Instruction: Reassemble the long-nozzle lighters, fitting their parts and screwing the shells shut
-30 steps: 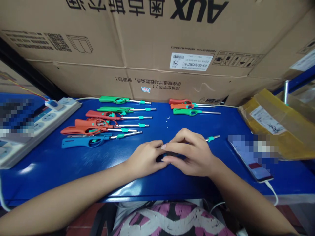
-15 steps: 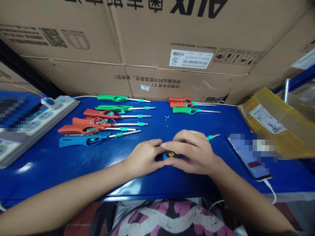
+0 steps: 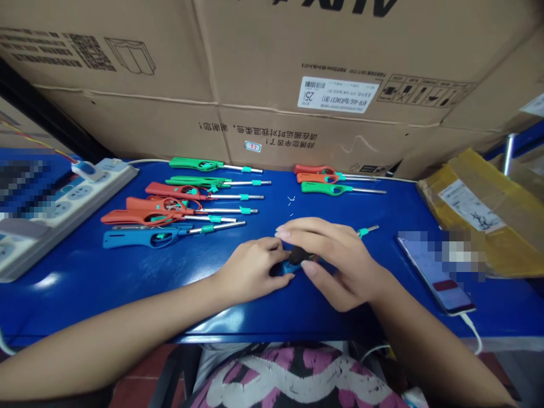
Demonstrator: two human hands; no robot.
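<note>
My left hand (image 3: 253,269) is closed around a blue gas lighter (image 3: 290,268), pressing it to the table; most of its body is hidden by my hands. Its metal tube with a green collar (image 3: 368,230) sticks out beyond my right hand. A short, dark-handled screwdriver (image 3: 300,255) stands over the lighter, its tip out of sight. Around that handle curls my right hand (image 3: 344,263), thumb on the near side and fingers arched loosely over the far side.
Several opened lighters (image 3: 140,237) in green, red and blue lie at left. Three more (image 3: 325,188) lie at back right. Tiny white bits (image 3: 291,199) are on the table. A power strip (image 3: 76,192), phone (image 3: 437,277), yellow-taped parcel (image 3: 463,204) and large carton (image 3: 255,68) surround the workspace.
My right thumb and fingers have spread apart on the screwdriver's handle, exposing more of it and the blue lighter. My left hand stays in place. The view has tilted slightly.
</note>
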